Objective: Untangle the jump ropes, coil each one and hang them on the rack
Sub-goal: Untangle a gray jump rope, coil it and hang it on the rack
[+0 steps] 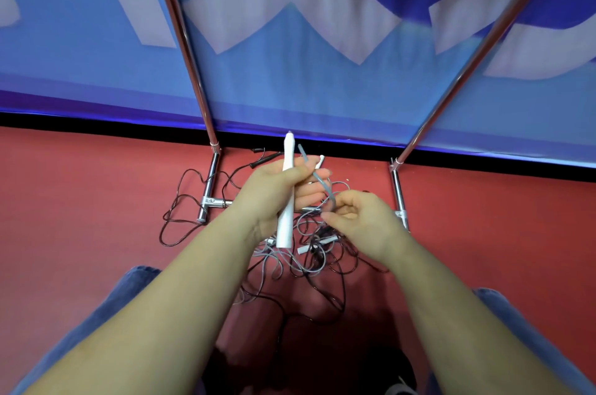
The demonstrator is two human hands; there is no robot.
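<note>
My left hand (274,191) is shut on a long white jump-rope handle (286,217), held upright above the floor. A grey rope (317,180) leaves the handle's top, bends down past my left fingers and runs into my right hand (358,217), whose fingers pinch it. Below both hands lies a tangled pile of grey and black ropes (309,259) on the red floor, with small white handle ends (324,241) among them. A black rope (180,207) loops out to the left, and its black handle (261,162) lies near the wall.
The chrome rack stands ahead: its left post (190,65) and right post (464,72) rise against a blue and white banner (290,78), with feet (208,198) on the red floor (96,201). My knees in blue jeans (129,291) frame the pile.
</note>
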